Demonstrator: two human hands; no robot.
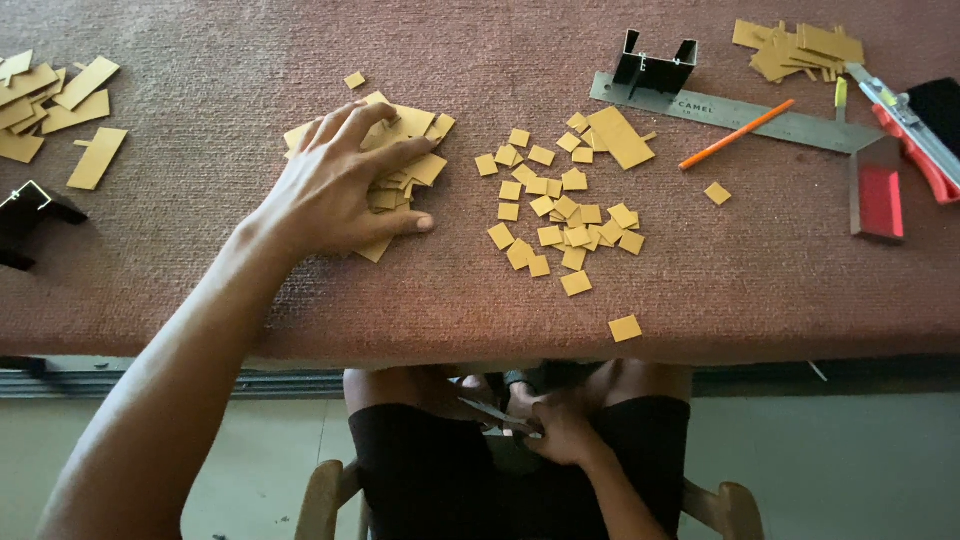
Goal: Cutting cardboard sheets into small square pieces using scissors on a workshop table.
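Observation:
My left hand (335, 185) lies flat, fingers spread, on a heap of yellow card strips (405, 160) on the reddish-brown table cover (750, 270). To its right lie several small yellow card squares (560, 215), scattered loosely. My right hand (560, 425) is down in my lap below the table edge, closed around a pair of scissors (500, 415) whose blades point left. One stray square (625, 328) rests close to the front edge.
A steel set square (740, 112) with a red stock (880, 200), an orange pencil (737, 133), a black metal channel piece (655, 65), a red utility knife (915, 135) and more yellow strips (800, 50) sit at the far right. Further strips (60, 110) and a black clip (30, 215) lie left.

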